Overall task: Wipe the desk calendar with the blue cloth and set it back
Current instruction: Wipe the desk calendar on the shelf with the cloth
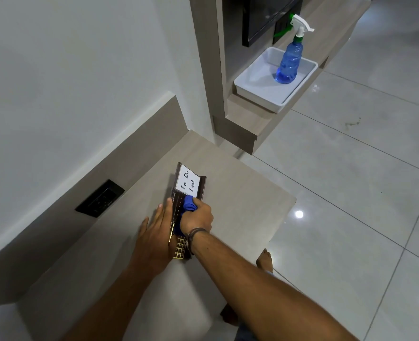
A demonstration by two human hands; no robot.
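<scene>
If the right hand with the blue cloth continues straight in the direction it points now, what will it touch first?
Most likely the white "To Do List" card on the desk calendar. The right hand and blue cloth point along the calendar toward it, with nothing between.

left of my fingers: wall panel (119, 153) with a black socket (99, 198) close by, little room.
ahead of fingertips: desk calendar (190, 183) blocks me.
right of fingers: bare desk top (248, 205), open to its edge.
far ahead: spray bottle (289, 61) in tray (260, 94), well apart.
</scene>
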